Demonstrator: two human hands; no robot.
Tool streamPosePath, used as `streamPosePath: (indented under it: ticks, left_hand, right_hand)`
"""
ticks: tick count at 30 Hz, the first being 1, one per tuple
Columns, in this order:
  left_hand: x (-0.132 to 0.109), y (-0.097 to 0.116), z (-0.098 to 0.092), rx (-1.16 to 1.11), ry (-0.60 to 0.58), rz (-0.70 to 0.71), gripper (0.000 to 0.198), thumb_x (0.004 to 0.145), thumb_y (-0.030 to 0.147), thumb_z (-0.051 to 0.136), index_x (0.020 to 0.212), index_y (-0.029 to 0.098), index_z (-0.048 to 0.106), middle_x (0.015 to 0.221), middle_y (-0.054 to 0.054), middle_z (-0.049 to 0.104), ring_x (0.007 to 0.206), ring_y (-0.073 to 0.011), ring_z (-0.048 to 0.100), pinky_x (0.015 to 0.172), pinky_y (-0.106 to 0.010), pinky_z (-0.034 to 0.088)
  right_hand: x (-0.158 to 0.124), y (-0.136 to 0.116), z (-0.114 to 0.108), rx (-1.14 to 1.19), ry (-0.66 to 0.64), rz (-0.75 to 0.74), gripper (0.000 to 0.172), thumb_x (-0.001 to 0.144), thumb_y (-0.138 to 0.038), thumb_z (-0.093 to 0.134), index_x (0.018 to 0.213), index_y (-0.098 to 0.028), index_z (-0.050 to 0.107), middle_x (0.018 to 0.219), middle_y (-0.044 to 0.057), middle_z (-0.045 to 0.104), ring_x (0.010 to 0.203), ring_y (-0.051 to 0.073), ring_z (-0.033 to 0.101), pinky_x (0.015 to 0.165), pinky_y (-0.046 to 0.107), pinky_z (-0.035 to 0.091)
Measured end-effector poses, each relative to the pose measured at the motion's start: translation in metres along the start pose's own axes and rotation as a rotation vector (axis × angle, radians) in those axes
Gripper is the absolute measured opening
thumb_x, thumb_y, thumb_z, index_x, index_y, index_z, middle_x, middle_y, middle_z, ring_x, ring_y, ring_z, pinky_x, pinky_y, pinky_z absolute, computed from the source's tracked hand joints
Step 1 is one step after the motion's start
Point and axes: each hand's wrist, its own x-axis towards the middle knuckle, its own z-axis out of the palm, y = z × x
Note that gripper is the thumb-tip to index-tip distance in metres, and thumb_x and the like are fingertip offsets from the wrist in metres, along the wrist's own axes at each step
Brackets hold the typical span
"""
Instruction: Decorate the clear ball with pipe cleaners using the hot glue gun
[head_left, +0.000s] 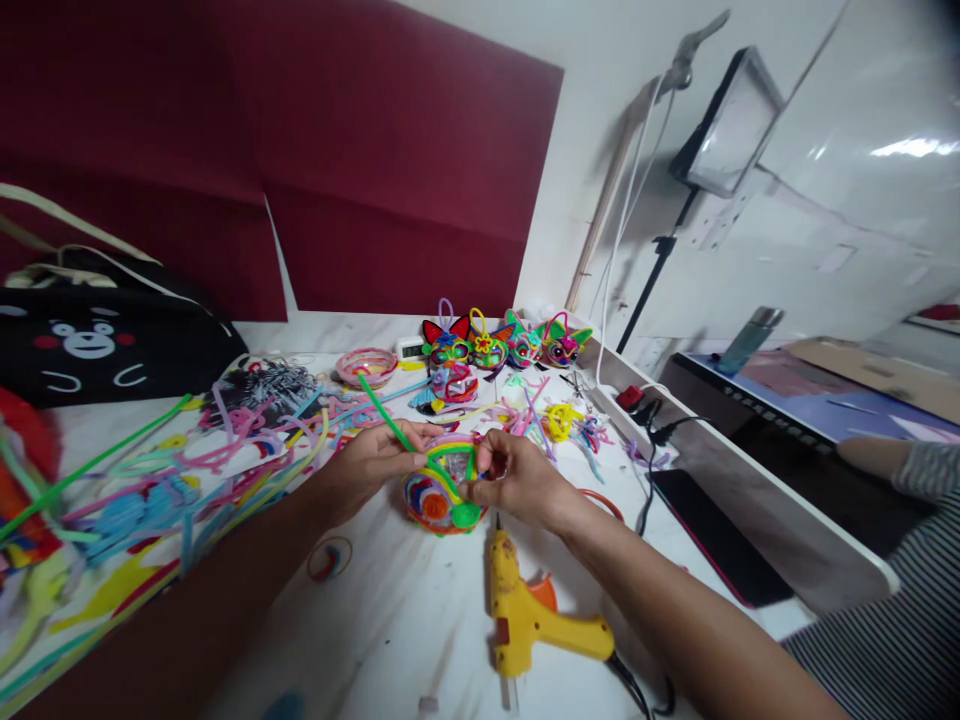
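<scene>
A round, multicoloured pipe-cleaner piece (435,497) with orange and green discs is held just above the white table. On its left side, my left hand (379,462) pinches a green pipe cleaner (384,410), whose free end sticks up and to the left. My right hand (521,478) has its fingers closed on the right edge of the round piece, beside a green strip. Below my right hand, a yellow glue gun (517,610) lies on the table, its nozzle pointing toward the piece.
Loose pipe cleaners (247,470) cover the table's left side. Several finished colourful cat-like heads (487,345) stand at the back. A black bag (112,340) is at the left, a black phone (716,535) at the right. Another person's striped clothing (892,590) shows at the far right.
</scene>
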Motion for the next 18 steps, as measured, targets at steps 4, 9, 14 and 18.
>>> streamPosePath:
  ticks: [4,9,14,18]
  left_hand:
    - [0.0008,-0.0027,-0.0017,-0.002,0.007,0.000,0.034,0.057,0.039,0.087,0.072,0.019,0.063,0.129,-0.012,0.065,0.115,-0.0325,0.063,0.105,-0.050,0.044]
    - [0.0012,-0.0044,-0.0027,-0.027,-0.001,-0.014,0.036,0.057,0.038,0.087,0.074,0.018,0.063,0.128,-0.012,0.065,0.117,-0.0324,0.062,0.106,-0.051,0.042]
    - [0.0014,-0.0053,-0.0037,-0.069,-0.027,-0.026,0.034,0.058,0.033,0.087,0.075,0.018,0.061,0.129,-0.011,0.064,0.118,-0.0313,0.061,0.106,-0.047,0.042]
    - [0.0002,-0.0036,-0.0022,-0.110,-0.016,-0.045,0.035,0.059,0.029,0.086,0.081,0.019,0.061,0.126,-0.010,0.066,0.115,-0.0296,0.063,0.100,-0.042,0.046]
  right_hand:
    - [0.0002,-0.0002,0.0007,0.012,-0.005,0.013,0.031,0.057,-0.020,0.077,0.072,-0.021,0.049,0.061,-0.009,0.047,0.057,0.010,0.042,0.056,0.022,0.034]
    - [0.0005,0.0013,0.0016,0.023,-0.001,0.011,0.031,0.058,-0.020,0.077,0.072,-0.021,0.050,0.062,-0.008,0.048,0.058,0.010,0.043,0.057,0.023,0.035]
    - [0.0001,-0.0001,0.0020,0.029,0.007,0.019,0.032,0.056,-0.018,0.078,0.071,-0.021,0.050,0.061,-0.009,0.048,0.059,0.010,0.043,0.059,0.023,0.034]
    - [0.0004,0.0001,0.0025,0.038,0.006,0.012,0.032,0.057,-0.019,0.078,0.071,-0.021,0.050,0.061,-0.009,0.048,0.059,0.010,0.044,0.057,0.023,0.034]
